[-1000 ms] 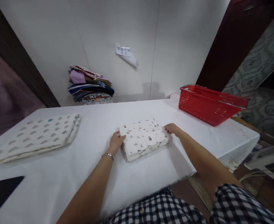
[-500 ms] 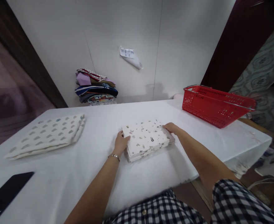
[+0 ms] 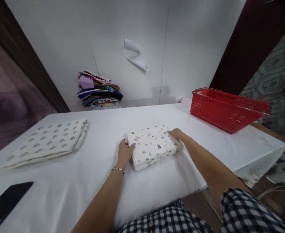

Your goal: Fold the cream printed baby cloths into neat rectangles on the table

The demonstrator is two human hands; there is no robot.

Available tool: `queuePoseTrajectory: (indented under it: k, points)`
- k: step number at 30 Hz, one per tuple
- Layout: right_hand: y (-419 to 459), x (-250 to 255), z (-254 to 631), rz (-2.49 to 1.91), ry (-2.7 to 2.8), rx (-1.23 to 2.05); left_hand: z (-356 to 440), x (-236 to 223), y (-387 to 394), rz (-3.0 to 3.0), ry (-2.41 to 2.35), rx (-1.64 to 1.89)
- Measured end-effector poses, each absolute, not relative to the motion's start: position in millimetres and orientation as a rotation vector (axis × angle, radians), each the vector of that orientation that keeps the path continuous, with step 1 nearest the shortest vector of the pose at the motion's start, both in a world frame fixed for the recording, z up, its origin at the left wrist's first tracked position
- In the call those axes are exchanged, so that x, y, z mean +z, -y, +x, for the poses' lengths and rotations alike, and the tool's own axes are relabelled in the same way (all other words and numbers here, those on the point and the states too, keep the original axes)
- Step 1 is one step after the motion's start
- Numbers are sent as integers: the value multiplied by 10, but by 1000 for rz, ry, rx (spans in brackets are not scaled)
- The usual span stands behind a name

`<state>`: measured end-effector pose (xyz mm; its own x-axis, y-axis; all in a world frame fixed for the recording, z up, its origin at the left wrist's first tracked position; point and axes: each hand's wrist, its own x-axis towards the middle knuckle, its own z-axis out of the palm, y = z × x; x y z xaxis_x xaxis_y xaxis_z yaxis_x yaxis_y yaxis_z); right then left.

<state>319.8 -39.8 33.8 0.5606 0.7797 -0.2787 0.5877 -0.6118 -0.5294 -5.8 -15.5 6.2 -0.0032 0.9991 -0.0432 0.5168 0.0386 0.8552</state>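
A folded white cloth point(image 3: 152, 142) with small grey-green and brown prints lies in a thick, layered bundle on the white-covered table point(image 3: 103, 129). My left hand point(image 3: 125, 151) grips its left edge, thumb near the top face and fingers along the side. At the far right corner, my right hand point(image 3: 177, 133) holds the same bundle, with part of its fingers hidden behind the edge. Farther left lies another folded cloth point(image 3: 52, 139), cream with rows of grey cloud-like shapes, touched by neither hand.
A red plastic basket point(image 3: 225, 110) with metal handles stands at the back right. Stacked folded fabrics point(image 3: 100, 90) rise behind the table's far edge. A dark flat object point(image 3: 8, 200) rests at the near left. Paper point(image 3: 132, 46) hangs on the wall.
Both hands keep their hold on the folded cloth, which has barely moved. My view has turned slightly left. The wall paper has flapped upward, so its writing no longer shows.
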Motion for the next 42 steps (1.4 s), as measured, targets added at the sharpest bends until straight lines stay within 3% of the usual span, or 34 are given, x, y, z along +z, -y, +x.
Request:
queuePoseTrajectory:
  k: [9,16,35,39,42]
  points:
    - [368,379,3177,-2421,1002,808,-91,154,206,1719,-1689,720]
    - [416,316,3181,-2299,1066,861,-82,40,175,1590,-1594,802]
    - [575,190,3259,-2368,1455,362,-32,45,275,1652,-1576,760]
    - [714,257,2755,-2040,1750,-22,-40,39,256,1625,-1542,791]
    - [887,200,2172,-1703,2072,168,-28,20,250,1562,-1502,813]
